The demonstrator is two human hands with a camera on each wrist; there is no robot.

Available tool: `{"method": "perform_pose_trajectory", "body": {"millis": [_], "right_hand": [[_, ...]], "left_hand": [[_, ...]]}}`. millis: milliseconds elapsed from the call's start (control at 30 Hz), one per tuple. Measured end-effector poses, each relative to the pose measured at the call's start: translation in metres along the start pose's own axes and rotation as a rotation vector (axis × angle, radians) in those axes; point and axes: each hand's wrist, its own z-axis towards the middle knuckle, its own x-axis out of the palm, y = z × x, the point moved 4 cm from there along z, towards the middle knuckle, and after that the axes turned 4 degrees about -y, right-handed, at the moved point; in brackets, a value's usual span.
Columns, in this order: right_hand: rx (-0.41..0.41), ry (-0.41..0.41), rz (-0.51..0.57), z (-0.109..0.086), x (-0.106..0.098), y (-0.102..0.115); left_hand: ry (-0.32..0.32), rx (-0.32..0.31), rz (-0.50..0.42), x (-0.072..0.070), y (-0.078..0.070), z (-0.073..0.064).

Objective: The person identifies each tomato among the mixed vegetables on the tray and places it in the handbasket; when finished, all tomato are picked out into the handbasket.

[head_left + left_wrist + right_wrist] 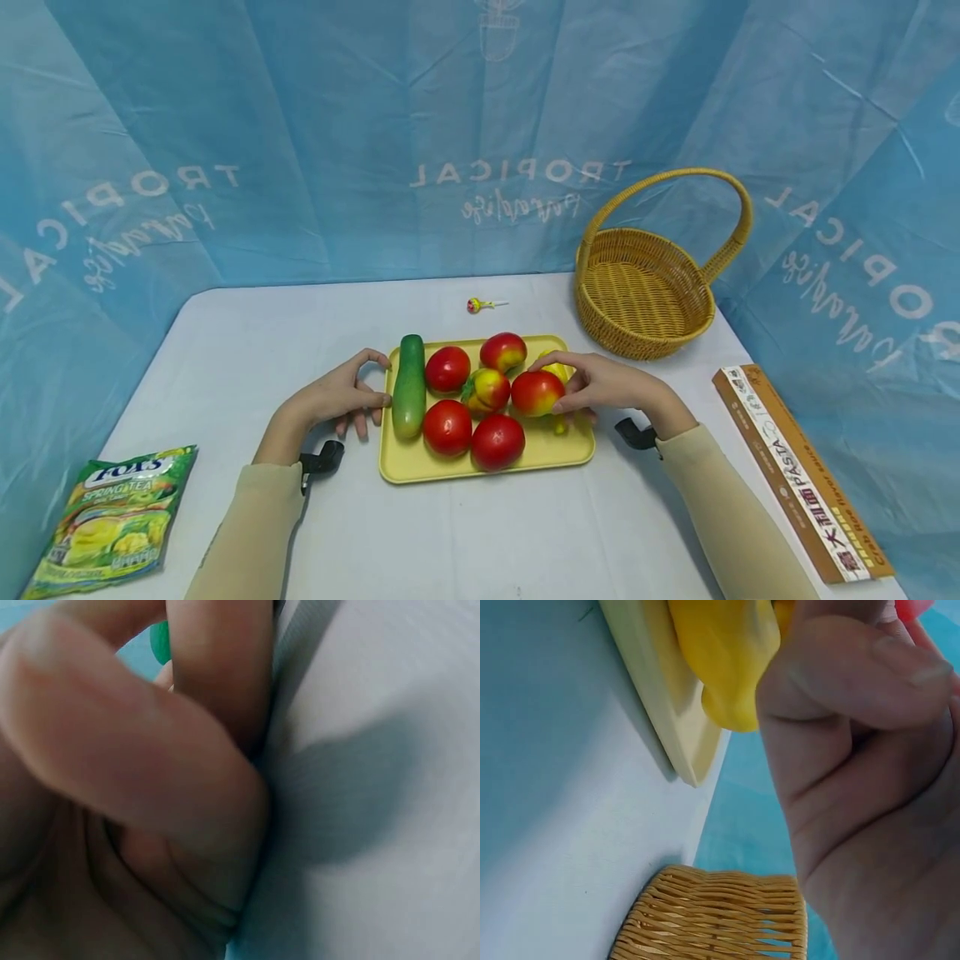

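Note:
A yellow tray [465,475] holds a green cucumber [409,387] at its left end and several red tomatoes [447,427]. Among them are a small red-and-yellow pepper-like piece [489,390] and a red-and-yellow fruit [503,352] at the back. My right hand [606,385] grips another red-and-yellow fruit [537,394] between thumb and fingers, over the tray's right part. A yellow piece [731,660] lies beside that hand, partly hidden by it. My left hand [337,396] is at the tray's left rim, with bent fingers and thumb and index tips apart beside the cucumber.
A wicker basket [645,333] with a tall handle stands at the back right. A lollipop [486,305] lies behind the tray. At the right edge is a long brown pasta box [802,475], and a green candy bag [112,521] lies front left. Blue curtains surround the white table [465,542].

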Motion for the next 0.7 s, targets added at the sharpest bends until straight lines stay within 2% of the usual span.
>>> {"method": "perform_pose_trajectory", "body": {"millis": [267,433,700], "right_hand": [[-0.027,-0.042,0.074,-0.005,-0.007,0.006],[-0.046,-0.148,0.125,-0.013,-0.02,0.012],[-0.142,-0.296,0.21,-0.024,-0.052,0.017]], "left_hand": [[0.003,0.002,0.011,0.001,0.002,0.001],[-0.002,0.006,0.0,0.002,0.001,0.002],[-0.005,0.01,0.015,0.001,0.002,0.002]]}}
